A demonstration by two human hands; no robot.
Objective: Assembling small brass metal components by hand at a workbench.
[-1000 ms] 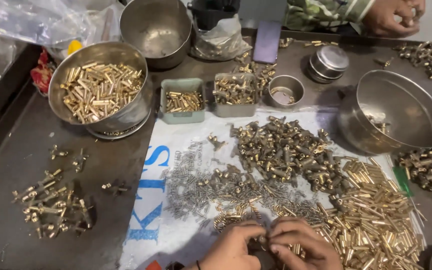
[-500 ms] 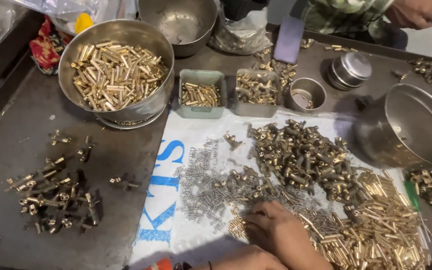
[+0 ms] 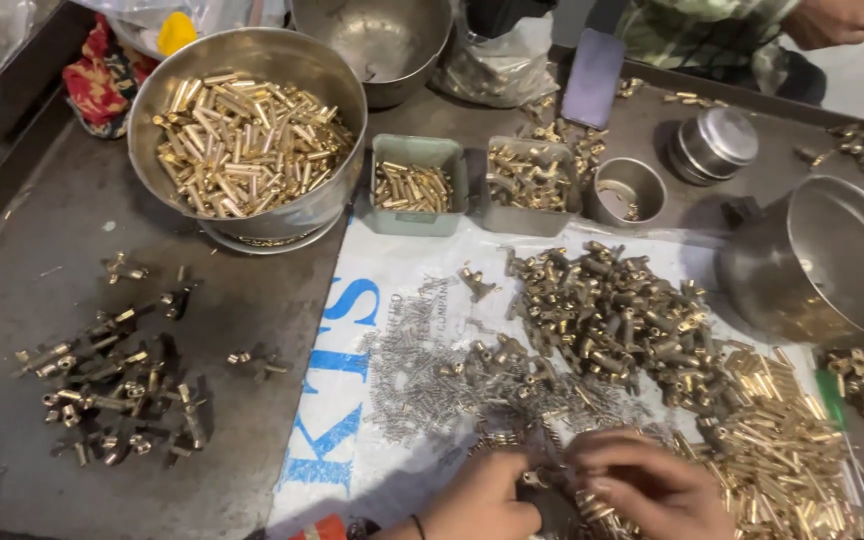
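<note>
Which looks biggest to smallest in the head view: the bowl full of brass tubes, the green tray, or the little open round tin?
1. Bowl of brass tubes, clearly the largest.
2. Green tray.
3. Little open round tin, slightly smaller than the tray.
All three sit about equally far back, so the ranking seems fair.

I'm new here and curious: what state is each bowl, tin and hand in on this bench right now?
Large steel bowl of brass tubes: upright, heaped full.
Empty steel bowl: upright, bare inside.
Tilted steel bowl: tipped on its side, nearly empty.
Small green tray: part filled with brass pieces.
Small round steel tin: lid on.
Left hand: closed on a small part.
Right hand: fingers curled over brass pieces.
</note>
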